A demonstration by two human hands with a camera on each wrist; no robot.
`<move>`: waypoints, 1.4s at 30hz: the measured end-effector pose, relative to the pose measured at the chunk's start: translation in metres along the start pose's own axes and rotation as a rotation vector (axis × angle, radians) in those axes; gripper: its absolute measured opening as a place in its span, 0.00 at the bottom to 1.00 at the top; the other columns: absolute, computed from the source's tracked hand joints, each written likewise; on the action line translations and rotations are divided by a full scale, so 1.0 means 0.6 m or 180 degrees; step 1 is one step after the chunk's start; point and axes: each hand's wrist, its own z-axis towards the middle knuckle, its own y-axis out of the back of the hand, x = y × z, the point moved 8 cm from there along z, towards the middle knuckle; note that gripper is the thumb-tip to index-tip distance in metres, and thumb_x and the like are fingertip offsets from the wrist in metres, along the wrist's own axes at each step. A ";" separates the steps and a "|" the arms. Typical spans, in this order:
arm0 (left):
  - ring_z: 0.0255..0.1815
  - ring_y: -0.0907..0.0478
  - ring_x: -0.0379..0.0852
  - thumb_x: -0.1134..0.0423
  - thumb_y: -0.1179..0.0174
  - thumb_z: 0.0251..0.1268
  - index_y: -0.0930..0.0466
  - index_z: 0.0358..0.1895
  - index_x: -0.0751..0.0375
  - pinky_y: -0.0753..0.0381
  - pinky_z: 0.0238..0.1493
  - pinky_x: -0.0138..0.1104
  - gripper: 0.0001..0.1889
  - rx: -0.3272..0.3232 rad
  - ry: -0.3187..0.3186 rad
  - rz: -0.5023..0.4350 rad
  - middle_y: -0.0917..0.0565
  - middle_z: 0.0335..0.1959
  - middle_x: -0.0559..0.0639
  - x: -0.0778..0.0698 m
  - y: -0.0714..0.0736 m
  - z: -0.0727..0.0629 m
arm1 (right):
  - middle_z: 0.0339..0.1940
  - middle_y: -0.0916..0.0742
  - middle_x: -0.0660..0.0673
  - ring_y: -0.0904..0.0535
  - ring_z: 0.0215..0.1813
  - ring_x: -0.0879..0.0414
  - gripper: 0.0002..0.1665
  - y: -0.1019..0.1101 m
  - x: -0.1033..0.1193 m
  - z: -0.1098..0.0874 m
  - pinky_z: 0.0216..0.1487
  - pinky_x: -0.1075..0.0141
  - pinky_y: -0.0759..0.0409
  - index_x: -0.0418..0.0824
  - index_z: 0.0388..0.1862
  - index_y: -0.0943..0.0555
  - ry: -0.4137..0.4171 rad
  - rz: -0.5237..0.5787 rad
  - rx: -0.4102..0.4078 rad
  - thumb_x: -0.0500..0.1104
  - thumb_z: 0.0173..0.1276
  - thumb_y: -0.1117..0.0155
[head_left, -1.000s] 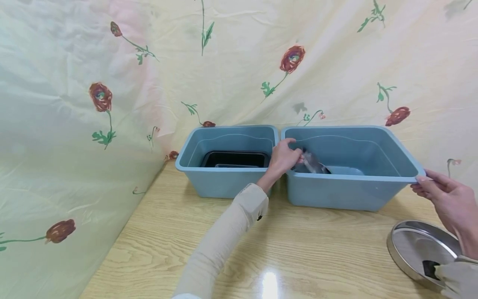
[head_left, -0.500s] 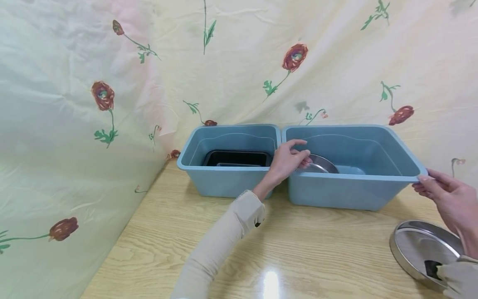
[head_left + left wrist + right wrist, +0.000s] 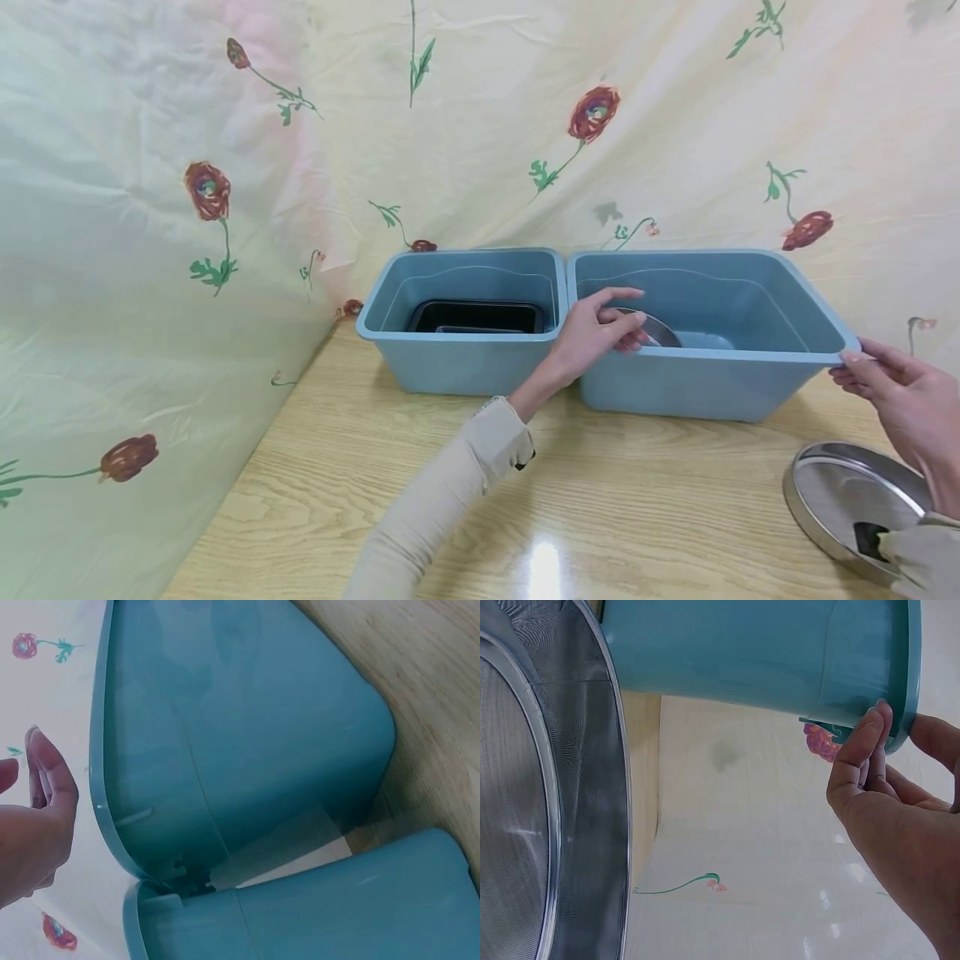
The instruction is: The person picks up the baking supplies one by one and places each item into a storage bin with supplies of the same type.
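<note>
My left hand [image 3: 592, 337] hovers over the near rim of the right blue bin [image 3: 675, 357], fingers loosely bent and holding nothing. In the left wrist view this hand [image 3: 37, 825] appears beside the bin's rim, apart from it. Behind the fingers, at the bin's left end, lies a round metal pan [image 3: 660, 331], partly hidden by the hand and the bin wall. My right hand [image 3: 903, 392] pinches the right corner of the same bin's rim. The right wrist view shows the thumb and fingers of the right hand [image 3: 900, 802] on either side of that rim [image 3: 913, 667].
A second blue bin [image 3: 465, 337] stands at the left with a black rectangular pan [image 3: 480, 317] inside. On the wooden table [image 3: 637, 508], below the right hand, lies a round steel sieve [image 3: 832, 492]. Flowered cloth [image 3: 480, 142] hangs behind and at the left.
My left hand has let go of the metal pan, which now rests in the right bin. That hand has moved right and its fingers have spread. My right hand keeps its grip.
</note>
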 end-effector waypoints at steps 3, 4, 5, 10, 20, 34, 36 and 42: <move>0.28 0.16 0.41 0.69 0.39 0.76 0.22 0.65 0.65 0.12 0.38 0.34 0.18 0.0056 -0.0010 -0.0005 0.12 0.33 0.61 -0.001 -0.007 -0.005 | 0.32 0.10 0.55 0.16 0.32 0.66 0.21 0.000 0.000 0.001 0.35 0.81 0.22 0.57 0.48 0.14 0.0002 0.0055 0.0002 0.31 0.80 0.45; 0.28 0.16 0.41 0.69 0.39 0.76 0.23 0.65 0.65 0.12 0.38 0.34 0.18 0.0077 -0.0015 -0.0014 0.11 0.33 0.61 -0.002 -0.009 -0.007 | 0.32 0.10 0.55 0.16 0.32 0.66 0.21 0.000 0.000 0.001 0.35 0.81 0.22 0.57 0.48 0.14 0.0003 0.0064 0.0002 0.31 0.80 0.45; 0.28 0.16 0.42 0.69 0.39 0.76 0.23 0.65 0.65 0.12 0.38 0.34 0.18 0.0094 -0.0021 -0.0024 0.11 0.33 0.61 -0.002 -0.011 -0.008 | 0.32 0.10 0.54 0.16 0.32 0.66 0.20 0.000 -0.001 0.001 0.35 0.81 0.22 0.57 0.48 0.14 0.0002 0.0072 0.0001 0.31 0.80 0.45; 0.29 0.16 0.46 0.70 0.39 0.76 0.23 0.65 0.66 0.12 0.37 0.34 0.17 0.0206 -0.0082 -0.0099 0.12 0.31 0.55 -0.003 -0.021 -0.015 | 0.32 0.11 0.55 0.16 0.32 0.66 0.20 -0.001 0.000 0.001 0.35 0.81 0.22 0.58 0.48 0.15 -0.0007 0.0018 -0.0015 0.32 0.80 0.45; 0.30 0.16 0.49 0.69 0.39 0.76 0.22 0.64 0.66 0.12 0.37 0.35 0.17 0.0300 -0.0089 -0.0090 0.13 0.29 0.53 0.005 -0.040 -0.026 | 0.32 0.11 0.56 0.17 0.32 0.67 0.19 -0.003 0.000 -0.001 0.36 0.82 0.23 0.58 0.48 0.18 -0.0049 -0.0149 -0.0056 0.32 0.81 0.46; 0.27 0.18 0.41 0.70 0.41 0.77 0.22 0.64 0.67 0.13 0.37 0.32 0.16 0.0398 -0.0018 -0.0156 0.13 0.31 0.60 0.041 -0.066 -0.043 | 0.31 0.10 0.55 0.16 0.31 0.66 0.21 -0.002 -0.001 0.000 0.35 0.81 0.22 0.58 0.47 0.14 -0.0030 0.0023 -0.0014 0.32 0.80 0.44; 0.27 0.17 0.43 0.70 0.41 0.77 0.22 0.64 0.67 0.13 0.38 0.33 0.16 0.0404 0.0019 -0.0154 0.13 0.30 0.60 0.047 -0.070 -0.045 | 0.31 0.10 0.54 0.16 0.32 0.66 0.20 -0.002 -0.001 0.000 0.35 0.81 0.23 0.57 0.48 0.14 -0.0027 0.0025 -0.0011 0.32 0.80 0.44; 0.27 0.16 0.48 0.70 0.41 0.77 0.22 0.63 0.66 0.12 0.38 0.34 0.16 0.0423 0.0074 -0.0232 0.13 0.30 0.62 0.062 -0.078 -0.051 | 0.31 0.11 0.55 0.16 0.32 0.67 0.20 -0.002 -0.001 -0.001 0.35 0.82 0.23 0.58 0.48 0.15 -0.0015 -0.0009 -0.0009 0.32 0.80 0.45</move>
